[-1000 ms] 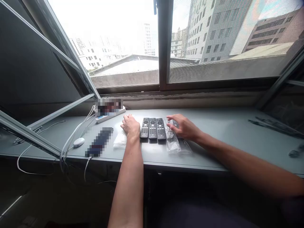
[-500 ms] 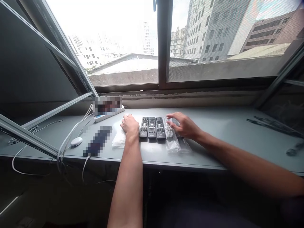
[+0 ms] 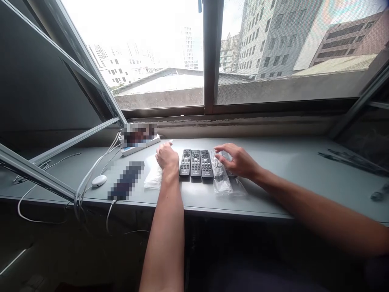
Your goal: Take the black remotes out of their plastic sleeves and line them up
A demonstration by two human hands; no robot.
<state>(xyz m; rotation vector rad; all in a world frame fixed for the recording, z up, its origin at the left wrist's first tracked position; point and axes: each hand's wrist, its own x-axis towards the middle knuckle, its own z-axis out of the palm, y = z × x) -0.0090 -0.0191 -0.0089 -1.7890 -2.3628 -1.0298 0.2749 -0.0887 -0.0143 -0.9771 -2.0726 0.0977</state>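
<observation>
Three black remote controls [image 3: 195, 164] lie side by side on the grey table, buttons up. To their left, my left hand [image 3: 167, 157] is closed at the stack of clear plastic bags [image 3: 152, 178]. A corner of a bag sticks up just beyond its knuckles; the fingertips are partly hidden. On the other side, my right hand [image 3: 235, 159] is open, thumb and fingers apart, over remote controls in clear plastic bags [image 3: 222, 180]. It partly covers them, and I cannot tell whether it touches the plastic.
A white power strip [image 3: 141, 146] sits at the back left, with white cables [image 3: 91, 172] hanging past it. A blurred dark device [image 3: 126, 181] and a white oval gadget [image 3: 99, 181] are nearer. Metal frame bars [image 3: 75, 142] slant on the left; dark slim items [image 3: 349, 160] lie far right.
A bag corner now stands up beyond my left hand, which has shifted very slightly. My right hand keeps almost the same pose over the bagged remote controls.
</observation>
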